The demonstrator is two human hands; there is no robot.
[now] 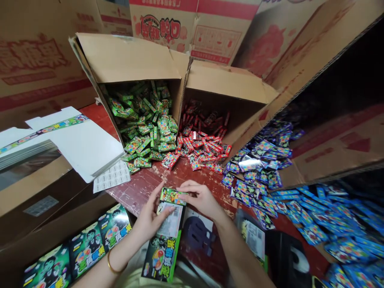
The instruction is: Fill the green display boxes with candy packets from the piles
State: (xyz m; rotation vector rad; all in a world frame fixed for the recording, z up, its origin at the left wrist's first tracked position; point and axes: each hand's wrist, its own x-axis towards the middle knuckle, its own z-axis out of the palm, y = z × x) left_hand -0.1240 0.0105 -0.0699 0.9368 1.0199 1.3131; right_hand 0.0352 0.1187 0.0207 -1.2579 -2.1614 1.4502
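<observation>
My left hand grips a green printed display box by its left side, thumb across its barcode panel. My right hand pinches the box's top flap from the right, fingers closed on the flap edge. The box stands tilted over the near edge of a worn red table. A gold bangle sits on my left wrist.
An open carton of green candy packets and one of red packets lie tipped on the table. Purple packets and blue packets spill at right. Flat white box blanks lie left; finished green boxes fill a carton lower left.
</observation>
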